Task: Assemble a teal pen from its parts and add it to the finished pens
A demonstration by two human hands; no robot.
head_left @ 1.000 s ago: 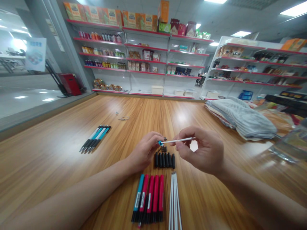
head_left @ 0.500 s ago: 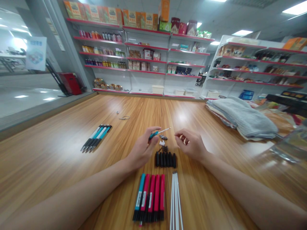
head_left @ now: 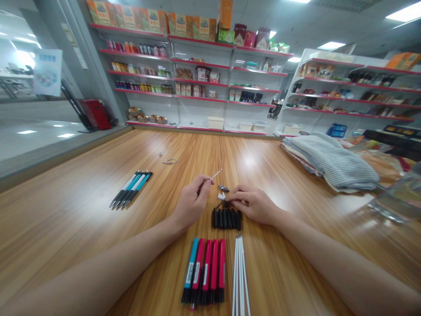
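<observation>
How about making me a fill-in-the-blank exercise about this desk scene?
1. The hand with a thin white stick poking from its grip is the person's ____ one.
2. The slim pinkish-red pen barrels on the brown wooden table number ____.
3. The bundled long white refills lie to the ____ of those barrels.

Missing words: left; four; right.

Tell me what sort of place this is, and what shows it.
Probably a mock store or shop-style display room: red-edged shelves stocked with rows of small bottles and orange boxes stand beyond the wood-grain table.
</observation>
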